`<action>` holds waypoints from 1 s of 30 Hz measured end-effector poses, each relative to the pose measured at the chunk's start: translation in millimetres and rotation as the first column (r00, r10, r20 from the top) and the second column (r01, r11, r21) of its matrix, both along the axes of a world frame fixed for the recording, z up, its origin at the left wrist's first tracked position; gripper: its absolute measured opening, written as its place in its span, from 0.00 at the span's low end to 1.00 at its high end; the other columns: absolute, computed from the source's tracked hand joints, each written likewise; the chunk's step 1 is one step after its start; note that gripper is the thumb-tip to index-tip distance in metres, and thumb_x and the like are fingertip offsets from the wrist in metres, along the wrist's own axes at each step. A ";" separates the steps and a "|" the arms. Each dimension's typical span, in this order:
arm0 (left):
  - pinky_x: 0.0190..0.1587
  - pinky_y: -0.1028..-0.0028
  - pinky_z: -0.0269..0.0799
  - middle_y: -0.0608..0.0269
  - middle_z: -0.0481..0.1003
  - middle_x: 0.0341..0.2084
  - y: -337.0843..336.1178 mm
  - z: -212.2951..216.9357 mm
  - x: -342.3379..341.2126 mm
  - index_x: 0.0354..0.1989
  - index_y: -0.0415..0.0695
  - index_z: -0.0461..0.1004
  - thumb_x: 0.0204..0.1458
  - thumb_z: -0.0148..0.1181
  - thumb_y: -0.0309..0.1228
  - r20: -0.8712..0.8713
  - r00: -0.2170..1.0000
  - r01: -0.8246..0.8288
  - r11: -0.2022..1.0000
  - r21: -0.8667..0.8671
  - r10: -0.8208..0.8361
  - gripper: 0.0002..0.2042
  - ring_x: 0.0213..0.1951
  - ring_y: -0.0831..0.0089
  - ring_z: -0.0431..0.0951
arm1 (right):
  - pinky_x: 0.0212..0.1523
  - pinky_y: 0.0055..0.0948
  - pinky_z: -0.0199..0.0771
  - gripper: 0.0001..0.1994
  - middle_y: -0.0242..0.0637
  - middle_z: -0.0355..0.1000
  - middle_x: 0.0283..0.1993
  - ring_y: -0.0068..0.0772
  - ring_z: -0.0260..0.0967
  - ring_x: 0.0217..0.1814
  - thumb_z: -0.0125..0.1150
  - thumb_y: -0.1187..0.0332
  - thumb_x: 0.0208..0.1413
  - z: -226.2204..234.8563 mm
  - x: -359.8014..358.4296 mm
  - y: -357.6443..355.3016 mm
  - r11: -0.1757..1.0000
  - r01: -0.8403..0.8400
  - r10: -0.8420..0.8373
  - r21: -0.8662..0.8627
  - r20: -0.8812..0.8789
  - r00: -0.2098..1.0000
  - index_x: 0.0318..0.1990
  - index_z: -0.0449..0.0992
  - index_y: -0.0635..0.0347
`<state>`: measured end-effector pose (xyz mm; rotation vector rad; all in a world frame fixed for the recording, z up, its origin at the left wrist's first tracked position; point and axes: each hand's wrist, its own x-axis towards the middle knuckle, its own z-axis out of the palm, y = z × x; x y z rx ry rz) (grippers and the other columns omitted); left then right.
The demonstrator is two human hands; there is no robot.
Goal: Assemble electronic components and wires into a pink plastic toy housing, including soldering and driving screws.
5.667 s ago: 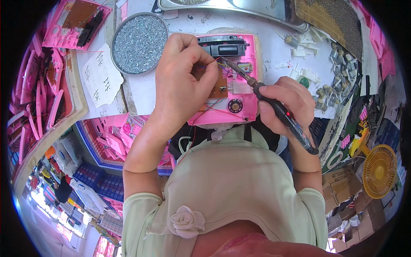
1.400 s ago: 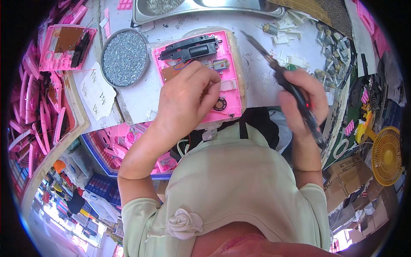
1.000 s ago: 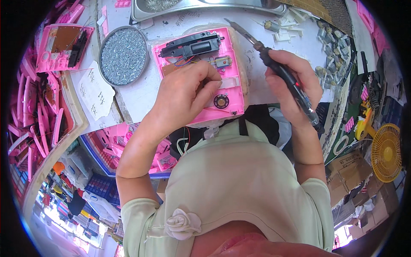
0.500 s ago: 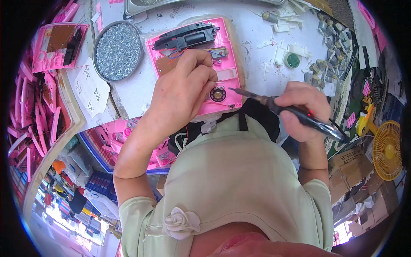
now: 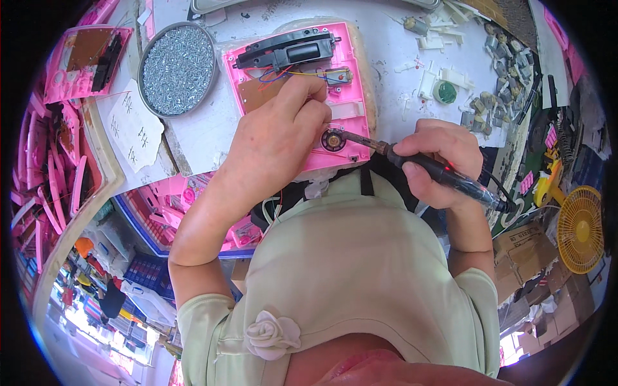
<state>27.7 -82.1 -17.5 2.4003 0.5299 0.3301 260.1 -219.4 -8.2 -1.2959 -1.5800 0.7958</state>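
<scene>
Your right hand (image 5: 444,164) closes around one black-handled soldering iron (image 5: 450,177) with a metal shaft, while your left hand (image 5: 277,135) bends over one shallow pink plastic housing (image 5: 358,143) on the white worktable (image 5: 399,48). The housing lies in front of you at the table's near edge, slightly turned. Inside it are one round black speaker (image 5: 333,140) at the near right, one long black plastic assembly (image 5: 283,50) along the far side, one small silver motor (image 5: 338,76), and one flat brown board (image 5: 257,93), partly under your left hand. One round grey metal bowl (image 5: 141,72) of small silvery metal pieces (image 5: 177,71) sits to the left; a second pink plastic housing (image 5: 56,88) lies farther left.

Your right forearm rises almost straight from the near side, fingers and thumb wrapped on the handle, the iron's tip pointing left at the speaker's right edge; contact cannot be made out. Your left forearm slants far and right, wrist bent, fingers curled inward beside the speaker; whether they pinch anything, you cannot tell here.
</scene>
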 end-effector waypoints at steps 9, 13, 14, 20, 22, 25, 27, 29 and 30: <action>0.35 0.64 0.78 0.57 0.72 0.44 -3.1 -1.6 -1.4 0.40 0.42 0.74 0.47 0.68 0.19 0.018 1.000 -0.016 0.999 0.039 0.015 0.13 0.38 0.58 0.80 | 0.20 0.30 0.60 0.11 0.32 0.65 0.19 0.32 0.62 0.18 0.67 0.74 0.44 3.6 -2.3 3.1 1.000 0.008 -0.008 -0.022 0.016 1.000 0.38 0.80 0.60; 0.34 0.64 0.78 0.56 0.73 0.44 -4.6 -1.9 -1.6 0.40 0.42 0.74 0.47 0.68 0.19 0.015 1.000 -0.026 0.999 0.044 0.026 0.13 0.38 0.58 0.80 | 0.20 0.30 0.64 0.12 0.33 0.69 0.20 0.34 0.65 0.18 0.68 0.76 0.42 4.8 -1.9 4.0 0.999 -0.003 0.003 -0.034 0.025 1.000 0.38 0.81 0.59; 0.34 0.64 0.78 0.56 0.73 0.44 -4.8 -2.0 -1.5 0.40 0.42 0.74 0.47 0.68 0.19 0.012 1.000 -0.027 0.999 0.045 0.026 0.13 0.38 0.58 0.80 | 0.20 0.30 0.64 0.12 0.33 0.69 0.20 0.34 0.65 0.18 0.68 0.76 0.42 4.5 -2.1 4.1 1.000 -0.003 0.003 -0.020 0.027 1.000 0.38 0.81 0.59; 0.35 0.64 0.79 0.56 0.73 0.44 -5.8 -1.9 -1.6 0.39 0.42 0.74 0.47 0.68 0.19 0.003 1.000 -0.028 0.998 0.051 0.028 0.12 0.39 0.58 0.80 | 0.20 0.30 0.65 0.11 0.34 0.71 0.21 0.33 0.66 0.18 0.68 0.76 0.43 8.4 -2.9 2.9 1.000 0.000 -0.001 0.016 0.052 0.999 0.38 0.80 0.61; 0.35 0.64 0.79 0.56 0.73 0.44 -6.1 -3.9 -1.9 0.39 0.41 0.74 0.47 0.68 0.19 0.018 0.999 -0.035 0.998 0.059 0.034 0.12 0.39 0.58 0.80 | 0.20 0.30 0.65 0.12 0.34 0.71 0.21 0.33 0.66 0.18 0.68 0.76 0.44 7.4 0.6 0.8 1.000 0.000 0.000 0.015 0.019 1.000 0.39 0.80 0.61; 0.35 0.65 0.79 0.55 0.73 0.44 -6.3 -4.1 -1.7 0.39 0.41 0.74 0.47 0.68 0.18 0.011 0.999 -0.037 0.998 0.057 0.036 0.12 0.39 0.58 0.80 | 0.20 0.29 0.64 0.12 0.34 0.70 0.20 0.33 0.66 0.18 0.68 0.76 0.44 12.1 5.2 -0.9 1.000 -0.017 0.017 -0.009 0.009 1.000 0.40 0.79 0.62; 0.35 0.65 0.78 0.55 0.73 0.44 -5.7 -3.7 -1.7 0.39 0.41 0.75 0.46 0.68 0.18 0.017 0.999 -0.033 0.998 0.056 0.033 0.12 0.39 0.58 0.80 | 0.20 0.29 0.64 0.13 0.34 0.69 0.20 0.32 0.66 0.18 0.68 0.76 0.44 12.5 7.3 -2.3 1.000 -0.012 0.012 0.004 0.025 1.000 0.41 0.79 0.62; 0.36 0.65 0.78 0.55 0.74 0.44 -5.3 -3.1 -1.8 0.39 0.41 0.75 0.46 0.68 0.18 0.020 0.999 -0.030 0.998 0.053 0.029 0.12 0.39 0.58 0.80 | 0.20 0.29 0.64 0.13 0.33 0.69 0.20 0.32 0.65 0.18 0.67 0.76 0.44 13.7 7.9 -2.8 1.000 -0.009 0.009 0.010 0.033 0.999 0.41 0.78 0.62; 0.36 0.65 0.78 0.55 0.74 0.44 -5.5 -2.6 -2.2 0.39 0.41 0.75 0.46 0.68 0.18 0.018 0.999 -0.031 0.998 0.050 0.030 0.12 0.39 0.58 0.80 | 0.20 0.29 0.63 0.13 0.33 0.69 0.20 0.32 0.65 0.18 0.67 0.77 0.44 14.5 7.8 -2.2 1.000 -0.012 0.012 0.010 0.032 0.999 0.41 0.79 0.62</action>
